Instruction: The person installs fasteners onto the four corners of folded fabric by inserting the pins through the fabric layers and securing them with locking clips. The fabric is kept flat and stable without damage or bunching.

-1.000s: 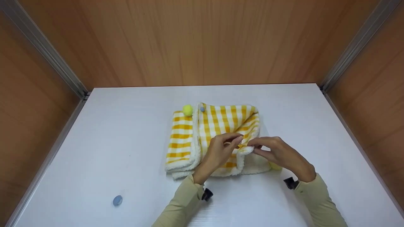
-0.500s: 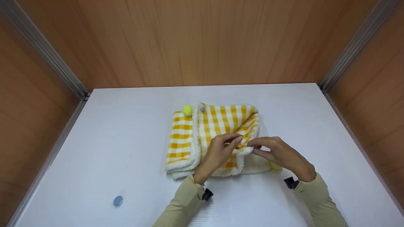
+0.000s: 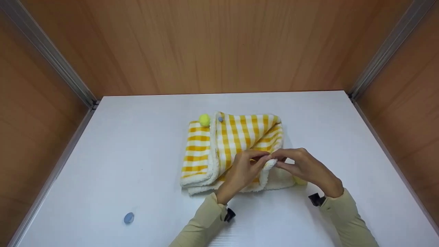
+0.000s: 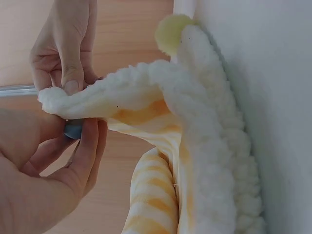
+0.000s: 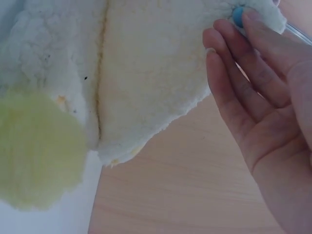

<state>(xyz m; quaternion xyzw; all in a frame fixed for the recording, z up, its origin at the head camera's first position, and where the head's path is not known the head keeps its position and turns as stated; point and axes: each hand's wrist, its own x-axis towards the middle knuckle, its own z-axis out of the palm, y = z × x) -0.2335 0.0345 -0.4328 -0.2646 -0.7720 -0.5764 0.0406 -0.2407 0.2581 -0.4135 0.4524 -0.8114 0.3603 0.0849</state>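
A folded blanket [image 3: 236, 133], yellow-and-white check with white fleece on the back, lies on the table. My left hand [image 3: 241, 171] is at its raised near corner and pinches a round blue button [image 4: 73, 129] on the checked side, as the left wrist view shows. Opposite it, my right hand [image 3: 303, 166] pinches a small blue knob [image 5: 238, 16] against the fleece of that corner. In the head view the fingers of both hands meet at the corner and hide both blue pieces. Another small blue button [image 3: 220, 119] sits at the blanket's far left corner.
On the white table [image 3: 85, 171] a loose blue disc [image 3: 129, 218] lies at the near left. A yellow pompom [image 3: 204, 120] is at the blanket's far edge, another [image 5: 39, 151] near the right hand. Wooden panels [image 3: 219, 48] enclose the back and sides.
My left hand has moved a little to the right, up to the corner, and its fingertips now meet the right hand's. The right hand has hardly moved.
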